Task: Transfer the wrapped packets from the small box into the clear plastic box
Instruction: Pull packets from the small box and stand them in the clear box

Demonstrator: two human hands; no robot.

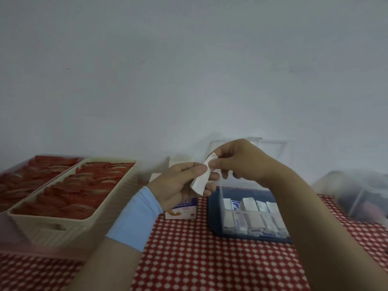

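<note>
Bending slightly between two hands, the packet (200, 179) looks light, thin and floppy (a paper wrap, probably a little slick), so a pinch near either end should hold it better than one at the middle. It is held in the air, seemingly over the gap between the small box (181, 208) and the clear box (221, 206). The left hand (178, 183) pinches its lower half, thumb on top; the right hand (241, 162) has its fingers (214, 163) nipped on the upper end. More packets (249, 215) stand in rows in the clear box on the table (189, 259).
</note>
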